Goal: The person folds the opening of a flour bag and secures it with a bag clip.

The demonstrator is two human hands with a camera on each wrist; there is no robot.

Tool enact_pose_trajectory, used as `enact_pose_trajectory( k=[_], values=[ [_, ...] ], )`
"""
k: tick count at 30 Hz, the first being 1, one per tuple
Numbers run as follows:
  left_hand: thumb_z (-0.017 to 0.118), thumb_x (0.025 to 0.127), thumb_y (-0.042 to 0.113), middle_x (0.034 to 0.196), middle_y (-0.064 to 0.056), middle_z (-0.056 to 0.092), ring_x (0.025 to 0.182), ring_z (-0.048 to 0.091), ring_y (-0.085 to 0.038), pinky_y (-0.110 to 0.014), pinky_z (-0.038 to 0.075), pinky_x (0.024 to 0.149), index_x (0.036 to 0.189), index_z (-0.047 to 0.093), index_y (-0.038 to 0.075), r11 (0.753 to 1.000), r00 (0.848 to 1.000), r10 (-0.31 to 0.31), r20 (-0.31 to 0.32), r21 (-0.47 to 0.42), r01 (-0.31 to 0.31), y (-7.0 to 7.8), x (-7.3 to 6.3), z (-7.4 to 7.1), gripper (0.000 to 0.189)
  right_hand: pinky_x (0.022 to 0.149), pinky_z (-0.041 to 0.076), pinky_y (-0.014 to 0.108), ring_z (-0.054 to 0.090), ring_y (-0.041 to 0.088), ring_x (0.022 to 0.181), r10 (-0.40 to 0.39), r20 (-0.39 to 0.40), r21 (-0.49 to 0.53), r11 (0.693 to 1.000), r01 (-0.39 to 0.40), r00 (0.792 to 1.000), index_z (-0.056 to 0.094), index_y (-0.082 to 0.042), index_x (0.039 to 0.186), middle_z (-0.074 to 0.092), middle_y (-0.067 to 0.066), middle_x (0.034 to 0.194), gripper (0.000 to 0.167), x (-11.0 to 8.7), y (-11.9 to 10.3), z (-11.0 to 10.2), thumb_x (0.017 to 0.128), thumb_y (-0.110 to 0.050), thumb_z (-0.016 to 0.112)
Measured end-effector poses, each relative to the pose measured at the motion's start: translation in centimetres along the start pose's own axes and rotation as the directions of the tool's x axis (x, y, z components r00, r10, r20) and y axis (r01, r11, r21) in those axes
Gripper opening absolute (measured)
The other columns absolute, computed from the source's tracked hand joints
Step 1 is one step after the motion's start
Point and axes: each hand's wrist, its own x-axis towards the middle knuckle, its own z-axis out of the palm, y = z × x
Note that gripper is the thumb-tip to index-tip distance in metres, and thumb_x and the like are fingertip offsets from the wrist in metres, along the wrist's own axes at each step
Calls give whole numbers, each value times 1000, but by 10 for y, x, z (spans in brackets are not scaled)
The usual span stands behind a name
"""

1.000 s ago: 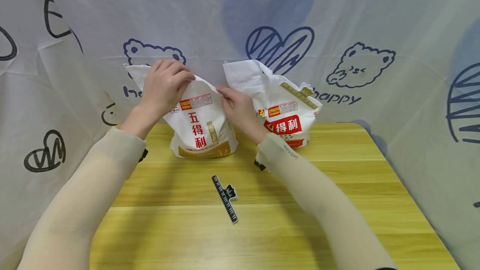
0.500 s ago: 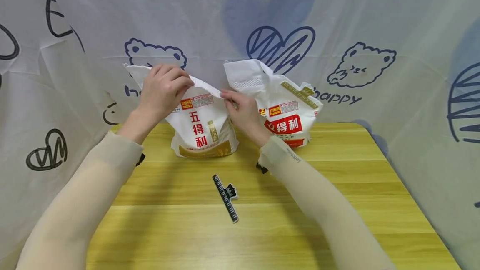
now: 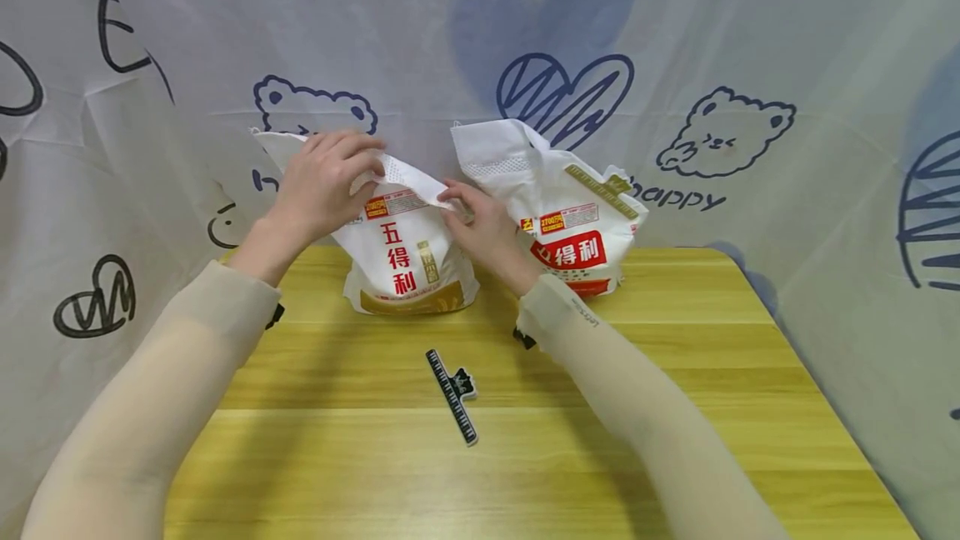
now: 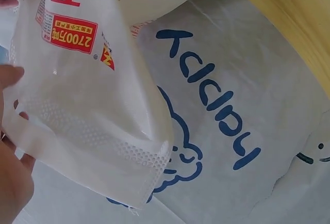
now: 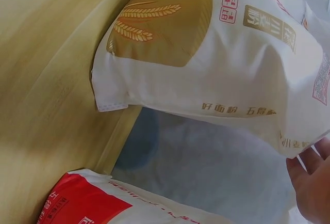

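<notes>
A white flour bag point(image 3: 397, 252) with red lettering stands upright at the back of the table, left of centre. My left hand point(image 3: 322, 182) pinches its top edge left of the middle, and the left corner sticks out past the knuckles. At the right end of that edge my right hand point(image 3: 483, 227) pinches the folded-over top between thumb and fingers. The rim tips forward, so its dotted band shows between the hands. In the left wrist view the bag's loose corner point(image 4: 139, 177) hangs free. The right wrist view shows the bag's side point(image 5: 216, 79) and my right fingers at its upper edge.
Right behind my right hand stands a second flour bag point(image 3: 577, 232), its top corner held by a gold clip point(image 3: 600, 187). A black piano-key clip point(image 3: 452, 397) lies on the wooden table point(image 3: 675, 390) in front. A printed cloth point(image 3: 420, 32) hangs behind.
The bag's top edge has turned further forward and down, baring more of the dotted band. My right hand has shifted slightly right and down; the clip and second bag stay in place.
</notes>
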Motion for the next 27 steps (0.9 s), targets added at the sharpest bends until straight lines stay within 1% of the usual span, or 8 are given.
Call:
enact_pose_trajectory(
  k=[4, 6, 8, 10, 13, 20, 23, 27],
  values=[
    [75, 93, 21, 140, -11, 65, 134, 54, -35, -55, 37, 116, 98, 70, 7, 996, 993, -80, 89, -29, 82, 0, 3, -2, 16, 116, 41, 32, 55, 28, 139, 18, 24, -14, 1000, -18, 1000, 66, -6, 121, 59, 11, 149, 24, 1, 2, 3, 98, -10, 70],
    [69, 97, 28, 141, -10, 65, 135, 53, -34, -56, 35, 118, 101, 69, 7, 991, 985, -122, 120, -36, 127, 0, 4, -3, 21, 117, 41, 32, 56, 26, 137, 24, 35, -31, 999, -23, 999, 65, -7, 123, 62, 11, 145, 26, 2, 3, 4, 98, -12, 70],
    [61, 101, 29, 141, -9, 65, 136, 53, -34, -55, 33, 119, 105, 69, 7, 985, 978, -158, 136, -43, 166, 1, 6, -3, 24, 116, 40, 31, 57, 24, 134, 22, 41, -55, 998, -20, 999, 65, -7, 124, 65, 10, 139, 28, 3, 4, 6, 98, -14, 71],
    [55, 103, 27, 140, -10, 66, 136, 53, -34, -56, 32, 119, 112, 69, 7, 978, 971, -191, 143, -51, 200, 2, 8, -3, 26, 116, 40, 31, 58, 23, 131, 9, 40, -72, 997, -7, 999, 65, -6, 124, 66, 10, 132, 29, 4, 5, 7, 98, -15, 72],
    [51, 103, 22, 136, -12, 67, 134, 54, -35, -56, 33, 119, 119, 68, 7, 970, 964, -229, 135, -57, 238, 3, 10, -2, 28, 116, 39, 30, 58, 24, 127, -10, 33, -81, 997, 13, 999, 65, -4, 124, 66, 11, 129, 31, 5, 5, 9, 96, -14, 74],
    [62, 102, 19, 134, -15, 67, 131, 56, -39, -59, 35, 117, 128, 67, 8, 964, 959, -260, 112, -33, 265, 2, 12, 1, 29, 111, 41, 29, 59, 25, 123, -24, 22, -60, 998, 25, 999, 64, -2, 122, 65, 12, 126, 36, 6, 5, 13, 91, -14, 79],
    [63, 103, 22, 137, -16, 65, 133, 55, -41, -59, 34, 118, 133, 65, 9, 959, 953, -277, 123, -21, 282, 1, 12, 2, 33, 111, 42, 30, 59, 26, 122, -37, -2, -50, 998, 37, 999, 65, -2, 119, 65, 14, 125, 30, 5, 6, 15, 93, -13, 76],
    [63, 104, 22, 139, -16, 64, 133, 53, -40, -58, 34, 118, 135, 65, 9, 954, 948, -294, 122, -18, 298, 1, 12, 4, 34, 112, 42, 30, 61, 26, 123, -39, -57, -25, 999, 37, 998, 67, -1, 116, 67, 14, 124, 19, 5, 9, 18, 98, -6, 68]
  ],
)
